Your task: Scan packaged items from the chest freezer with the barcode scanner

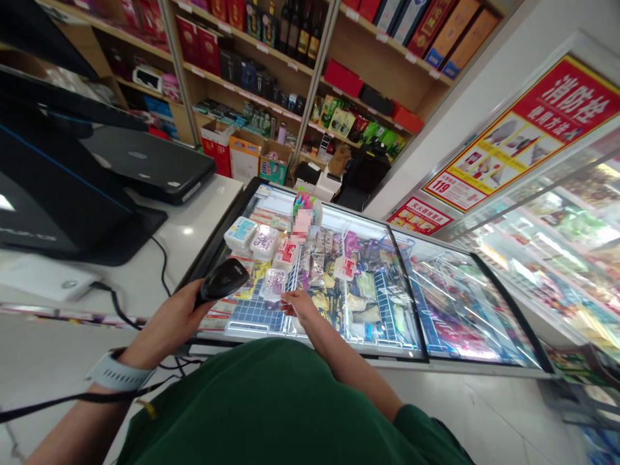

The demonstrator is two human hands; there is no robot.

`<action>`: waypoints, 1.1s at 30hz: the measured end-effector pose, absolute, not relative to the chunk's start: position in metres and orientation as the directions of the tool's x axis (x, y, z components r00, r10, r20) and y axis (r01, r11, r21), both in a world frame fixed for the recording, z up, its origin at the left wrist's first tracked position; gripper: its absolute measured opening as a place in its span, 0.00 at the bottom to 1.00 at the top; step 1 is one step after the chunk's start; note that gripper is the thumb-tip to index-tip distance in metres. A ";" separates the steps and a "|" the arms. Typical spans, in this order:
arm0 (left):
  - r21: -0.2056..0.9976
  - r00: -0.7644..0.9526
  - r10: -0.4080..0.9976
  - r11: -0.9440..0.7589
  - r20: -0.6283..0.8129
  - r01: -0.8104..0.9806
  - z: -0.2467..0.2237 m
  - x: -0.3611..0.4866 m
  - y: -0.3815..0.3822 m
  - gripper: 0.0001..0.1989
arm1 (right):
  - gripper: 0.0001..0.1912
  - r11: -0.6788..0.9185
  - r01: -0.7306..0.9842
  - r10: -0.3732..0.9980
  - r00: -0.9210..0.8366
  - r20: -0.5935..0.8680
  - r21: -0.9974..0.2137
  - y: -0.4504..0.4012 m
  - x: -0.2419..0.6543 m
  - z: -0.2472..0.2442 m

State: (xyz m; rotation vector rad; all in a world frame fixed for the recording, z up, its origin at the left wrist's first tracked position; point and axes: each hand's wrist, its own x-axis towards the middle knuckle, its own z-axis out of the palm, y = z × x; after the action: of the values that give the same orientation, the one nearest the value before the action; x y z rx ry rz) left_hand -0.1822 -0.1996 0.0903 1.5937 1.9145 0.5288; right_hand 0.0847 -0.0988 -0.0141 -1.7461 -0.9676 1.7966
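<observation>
My left hand [177, 316] is wrapped round the grip of a black handheld barcode scanner [225, 279]. The scanner's head points right, over the glass-topped freezer [242, 316]. Fingers curled, my right hand [299, 305] is closed at the lower right corner of a clear plastic tub [274, 284] with a purple printed lid; the exact grip is partly hidden. Just beyond it are a red-labelled tub [285, 253], a purple-labelled tub [265, 241] and a blue-labelled tub [241, 234]. Another red-labelled tub [345, 267] lies farther right.
A white counter [194, 239] at left bears a black monitor stand [58, 174], a dark flat device [150, 161] and a white box [48, 278] with cables. Behind the freezer are stocked shelves [261, 48] and cartons [247, 155]. A pixelated patch covers something beside a colourful container [306, 199].
</observation>
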 end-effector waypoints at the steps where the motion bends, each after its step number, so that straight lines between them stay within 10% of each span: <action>1: 0.644 -0.100 0.978 0.195 -0.181 0.740 0.093 -0.181 -0.199 0.25 | 0.09 -0.661 0.091 0.739 -0.096 -0.667 -0.745 -0.100 0.088 -0.013; 33: 0.697 0.349 0.936 -0.275 0.038 0.662 0.131 -0.085 -0.145 0.21 | 0.13 -0.170 0.187 0.966 0.226 -0.126 -0.968 -0.099 0.178 0.032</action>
State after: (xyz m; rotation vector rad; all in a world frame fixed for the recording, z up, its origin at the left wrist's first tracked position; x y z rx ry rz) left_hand -0.0845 -0.1455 0.1314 2.0312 1.3879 0.6090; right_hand 0.1778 -0.0987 0.0320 -1.5652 -1.1180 1.0492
